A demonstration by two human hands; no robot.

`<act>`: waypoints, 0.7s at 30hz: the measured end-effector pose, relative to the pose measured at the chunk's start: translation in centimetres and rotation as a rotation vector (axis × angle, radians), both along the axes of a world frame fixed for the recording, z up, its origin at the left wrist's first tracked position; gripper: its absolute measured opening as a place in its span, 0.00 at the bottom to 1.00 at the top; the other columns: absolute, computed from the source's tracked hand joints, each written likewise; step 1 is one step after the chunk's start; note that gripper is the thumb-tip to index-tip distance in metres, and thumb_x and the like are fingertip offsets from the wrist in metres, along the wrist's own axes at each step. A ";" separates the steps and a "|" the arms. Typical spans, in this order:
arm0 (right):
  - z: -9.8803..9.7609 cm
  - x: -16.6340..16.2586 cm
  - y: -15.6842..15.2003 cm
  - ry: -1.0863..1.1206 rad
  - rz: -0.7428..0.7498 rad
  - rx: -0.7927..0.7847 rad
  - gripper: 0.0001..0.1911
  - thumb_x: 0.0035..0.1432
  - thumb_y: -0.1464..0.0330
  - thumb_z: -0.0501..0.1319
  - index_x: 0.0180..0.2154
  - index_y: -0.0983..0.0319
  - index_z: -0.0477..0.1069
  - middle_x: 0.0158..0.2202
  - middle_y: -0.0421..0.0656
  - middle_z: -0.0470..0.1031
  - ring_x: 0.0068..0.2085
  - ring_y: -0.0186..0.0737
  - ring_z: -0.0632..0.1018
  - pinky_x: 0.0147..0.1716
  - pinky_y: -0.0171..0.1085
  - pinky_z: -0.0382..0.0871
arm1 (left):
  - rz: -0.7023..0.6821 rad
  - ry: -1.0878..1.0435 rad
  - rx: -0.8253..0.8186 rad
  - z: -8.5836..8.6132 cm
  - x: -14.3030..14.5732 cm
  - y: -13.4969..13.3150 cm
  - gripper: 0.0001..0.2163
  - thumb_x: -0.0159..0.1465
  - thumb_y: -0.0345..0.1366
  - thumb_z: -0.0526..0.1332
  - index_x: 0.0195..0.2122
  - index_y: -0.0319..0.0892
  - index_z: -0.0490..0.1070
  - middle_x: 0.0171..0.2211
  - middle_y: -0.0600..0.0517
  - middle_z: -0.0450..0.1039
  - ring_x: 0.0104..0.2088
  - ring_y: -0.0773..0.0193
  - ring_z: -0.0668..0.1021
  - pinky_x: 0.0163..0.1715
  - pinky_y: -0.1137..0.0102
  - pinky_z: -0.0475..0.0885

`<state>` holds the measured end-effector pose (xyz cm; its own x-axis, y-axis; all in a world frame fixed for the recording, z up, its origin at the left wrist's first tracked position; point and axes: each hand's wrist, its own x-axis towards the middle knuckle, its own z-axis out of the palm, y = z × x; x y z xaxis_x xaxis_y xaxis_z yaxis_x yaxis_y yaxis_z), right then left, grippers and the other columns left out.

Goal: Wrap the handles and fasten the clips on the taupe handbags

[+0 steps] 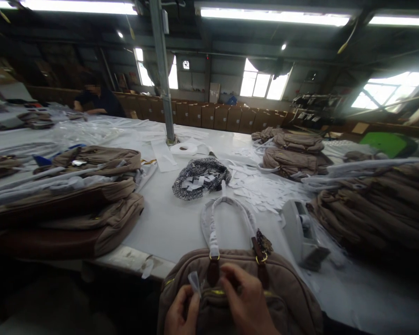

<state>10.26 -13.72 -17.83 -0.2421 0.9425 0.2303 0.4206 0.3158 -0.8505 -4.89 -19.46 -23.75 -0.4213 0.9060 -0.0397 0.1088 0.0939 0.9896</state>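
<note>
A brown-taupe handbag (289, 284) sits right in front of me, with a gold zipper (216, 292) across its front pocket. Its two handles (214, 218) are wrapped in white material and stand up, fixed by dark brown leather tabs. A dark tassel-like charm (264, 241) hangs by the right tab. My left hand (183, 309) pinches a small translucent strip (194, 282) in front of the bag. Over the pocket, near the left tab, my right hand (246, 298) has thumb and fingers curled together; whatever is between them is hidden.
Stacked bags (118, 200) fill the left side, more bags (380, 209) the right. A grey tape dispenser (302, 232) stands close right. Behind are a speckled cloth container (181, 188) of white pieces, scattered paper bits (265, 188), a white roll (183, 149), a metal post (164, 88) and a person (103, 102).
</note>
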 end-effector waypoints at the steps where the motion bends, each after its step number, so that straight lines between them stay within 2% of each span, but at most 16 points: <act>1: -0.3 -0.4 -0.7 0.028 0.028 -0.016 0.12 0.54 0.72 0.57 0.41 0.60 0.73 0.34 0.43 0.79 0.35 0.40 0.79 0.36 0.32 0.71 | 0.010 0.004 0.000 -0.1 0.1 0.0 0.17 0.55 0.53 0.60 0.29 0.43 0.71 0.24 0.53 0.74 0.30 0.59 0.77 0.31 0.73 0.73; 5: -0.8 -2.2 -2.2 0.085 0.118 -0.102 0.16 0.52 0.74 0.57 0.45 0.61 0.71 0.36 0.45 0.80 0.37 0.42 0.80 0.39 0.34 0.72 | 0.013 0.061 0.031 0.0 0.3 -0.1 0.15 0.56 0.51 0.60 0.30 0.43 0.72 0.25 0.53 0.75 0.27 0.60 0.76 0.30 0.73 0.74; 10: 0.1 -2.9 -1.5 0.110 0.176 -0.203 0.17 0.50 0.75 0.58 0.43 0.62 0.72 0.34 0.43 0.79 0.35 0.41 0.79 0.36 0.33 0.71 | -0.009 0.207 0.112 0.0 0.4 -0.5 0.14 0.60 0.49 0.55 0.31 0.45 0.73 0.25 0.53 0.74 0.23 0.63 0.74 0.25 0.73 0.72; 15: 0.2 -3.2 -1.3 0.146 0.105 -0.251 0.08 0.49 0.76 0.60 0.31 0.62 0.76 0.30 0.41 0.78 0.33 0.39 0.78 0.34 0.31 0.68 | 0.023 0.270 0.182 -0.2 0.8 -0.6 0.16 0.62 0.49 0.53 0.33 0.46 0.75 0.29 0.50 0.76 0.32 0.59 0.77 0.33 0.71 0.72; 18: -0.5 -3.2 -1.3 0.221 0.075 -0.298 0.05 0.50 0.75 0.60 0.28 0.63 0.75 0.27 0.40 0.77 0.32 0.38 0.77 0.32 0.30 0.67 | -0.007 0.242 0.144 -0.2 0.6 -0.6 0.14 0.61 0.48 0.56 0.30 0.46 0.75 0.27 0.52 0.75 0.30 0.61 0.77 0.31 0.73 0.72; 21: -1.2 -3.0 -1.4 0.310 0.067 -0.339 0.03 0.50 0.74 0.60 0.28 0.64 0.74 0.27 0.40 0.76 0.31 0.37 0.75 0.31 0.30 0.67 | 0.004 0.160 0.026 -0.5 0.2 -0.6 0.12 0.57 0.48 0.61 0.29 0.44 0.74 0.24 0.54 0.75 0.27 0.63 0.77 0.28 0.75 0.72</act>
